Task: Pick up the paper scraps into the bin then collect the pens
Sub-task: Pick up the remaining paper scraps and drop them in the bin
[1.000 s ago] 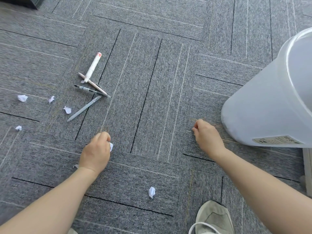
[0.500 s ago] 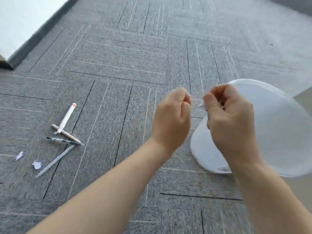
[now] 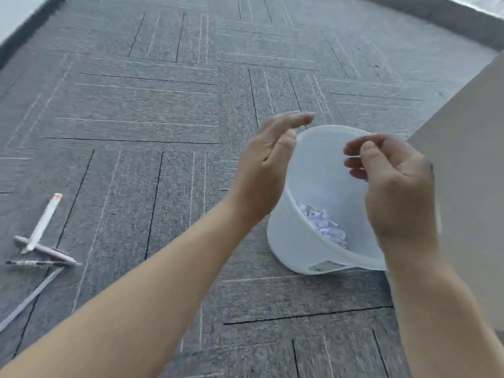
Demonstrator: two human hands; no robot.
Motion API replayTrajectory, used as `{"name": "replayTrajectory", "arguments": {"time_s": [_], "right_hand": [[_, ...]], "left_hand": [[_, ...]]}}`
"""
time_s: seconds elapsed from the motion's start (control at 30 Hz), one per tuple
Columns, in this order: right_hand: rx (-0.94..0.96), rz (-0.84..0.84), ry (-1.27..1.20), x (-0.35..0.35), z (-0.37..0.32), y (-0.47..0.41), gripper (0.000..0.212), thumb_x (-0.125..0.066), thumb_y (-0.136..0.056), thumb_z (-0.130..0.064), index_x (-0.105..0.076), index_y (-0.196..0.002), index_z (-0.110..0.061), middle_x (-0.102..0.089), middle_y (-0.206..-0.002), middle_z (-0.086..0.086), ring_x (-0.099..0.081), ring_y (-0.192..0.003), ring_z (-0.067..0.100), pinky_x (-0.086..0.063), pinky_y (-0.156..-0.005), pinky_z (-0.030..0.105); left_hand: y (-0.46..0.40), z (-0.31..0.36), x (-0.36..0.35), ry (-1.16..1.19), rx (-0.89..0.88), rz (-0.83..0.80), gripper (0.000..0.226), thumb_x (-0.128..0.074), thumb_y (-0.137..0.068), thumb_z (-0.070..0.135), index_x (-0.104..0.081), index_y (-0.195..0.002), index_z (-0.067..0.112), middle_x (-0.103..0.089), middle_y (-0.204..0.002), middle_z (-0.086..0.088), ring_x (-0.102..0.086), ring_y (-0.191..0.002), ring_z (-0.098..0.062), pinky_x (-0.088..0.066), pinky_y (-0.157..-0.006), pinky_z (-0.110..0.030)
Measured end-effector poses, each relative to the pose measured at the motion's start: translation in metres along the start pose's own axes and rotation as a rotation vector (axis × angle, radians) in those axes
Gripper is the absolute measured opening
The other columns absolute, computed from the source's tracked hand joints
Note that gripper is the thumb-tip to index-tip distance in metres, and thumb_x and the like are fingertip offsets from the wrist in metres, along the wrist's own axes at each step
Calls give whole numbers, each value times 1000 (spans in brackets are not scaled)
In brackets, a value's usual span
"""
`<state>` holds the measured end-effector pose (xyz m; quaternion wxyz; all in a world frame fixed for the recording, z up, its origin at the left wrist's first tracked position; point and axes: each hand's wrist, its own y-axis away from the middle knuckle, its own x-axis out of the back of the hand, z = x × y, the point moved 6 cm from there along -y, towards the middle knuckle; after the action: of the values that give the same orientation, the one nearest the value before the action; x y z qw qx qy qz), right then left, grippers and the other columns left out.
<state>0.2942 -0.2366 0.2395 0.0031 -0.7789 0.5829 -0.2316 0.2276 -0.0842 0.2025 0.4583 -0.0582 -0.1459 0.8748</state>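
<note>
Grey carpet (image 3: 163, 110) lies open ahead; bin (image 3: 294, 241) stands beside a beige panel (image 3: 469, 186), paper scraps (image 3: 324, 227) inside. Left hand (image 3: 264, 170) and right hand (image 3: 395, 184) hover over its rim, fingers loose, holding nothing. Pens (image 3: 43, 241) lie far left

Carpet (image 3: 163, 105): grey tiles, striped. On it: white bin (image 3: 289, 241), scraps (image 3: 324, 227) inside; four pens (image 3: 41, 241) in a loose cluster, well left of bin.
</note>
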Motion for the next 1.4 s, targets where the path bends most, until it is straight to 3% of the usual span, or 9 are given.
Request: {"name": "replayTrajectory", "arguments": {"time_s": [0.17,0.33,0.53,0.73,0.9,1.03,1.13,1.27,1.4], "right_hand": [[133,-517,-50,-134,-20,65,13,-56,-90,-22,-66,-82,-20,-66,-68,-1,-60,-60,23,-50,-58,42],[350,-1157,305,-265,39,183,16,-56,-93,-20,-66,-104,-20,-64,-95,-3,-61,-87,19,-48,-74,33],[704,-1613,570,-332,78,297,46,-57,-93,-35,-44,-136,-25,-48,-132,0,-55,-115,26,-48,-77,37],[946,-1692,637,-370,75,350,40,-56,-94,-38,-44,-126,-18,-50,-116,4,-58,-98,27,-43,-62,35],[955,-1781,633,-384,75,360,21,-48,-100,-25,-52,-117,-13,-51,-111,3,-55,-77,20,-50,-63,35],[511,-1666,451,-396,73,336,9,-49,-96,-15,-51,-87,-18,-58,-88,0,-58,-75,23,-54,-71,42],[290,-1557,399,-423,64,320,17,-45,-95,-8,-56,-95,-20,-67,-88,2,-65,-71,22,-58,-66,43],[406,-1557,496,-472,33,322,30,-33,-96,-3,-58,-108,-15,-62,-98,9,-61,-74,25,-54,-58,38],[670,-1505,604,-518,6,338,23,-40,-99,-17,-48,-121,-16,-61,-102,8,-61,-78,26,-55,-62,39]], "left_hand": [[64,-61,133,-481,125,248,29,-37,-94,24,-65,-91,16,-66,-85,2,-62,-81,-15,-51,-74,-41],[208,-123,258,-955,531,280,16,-47,-91,23,-62,-87,25,-59,-80,8,-58,-78,-21,-47,-66,-37],[367,-136,304,-1167,954,173,21,-54,-88,30,-53,-109,27,-48,-110,5,-60,-81,-26,-43,-63,-34],[423,-147,306,-1142,1084,175,53,-57,-81,50,-38,-126,29,-38,-119,5,-58,-92,-15,-47,-72,-35],[403,-154,299,-1181,933,165,22,-51,-91,41,-47,-104,24,-43,-99,4,-54,-85,-18,-43,-62,-32],[398,-158,295,-1151,909,197,13,-44,-97,28,-47,-95,16,-38,-92,5,-45,-76,-15,-34,-62,-27],[410,-153,300,-1047,903,319,11,-41,-98,22,-42,-89,15,-41,-90,4,-48,-69,-17,-42,-61,-33],[431,-138,320,-962,927,644,13,-40,-95,4,-49,-95,13,-50,-93,2,-52,-76,-18,-45,-65,-33],[440,-139,316,-1038,927,541,22,-41,-91,-4,-55,-98,11,-51,-101,-1,-51,-76,-16,-44,-66,-26]]}}
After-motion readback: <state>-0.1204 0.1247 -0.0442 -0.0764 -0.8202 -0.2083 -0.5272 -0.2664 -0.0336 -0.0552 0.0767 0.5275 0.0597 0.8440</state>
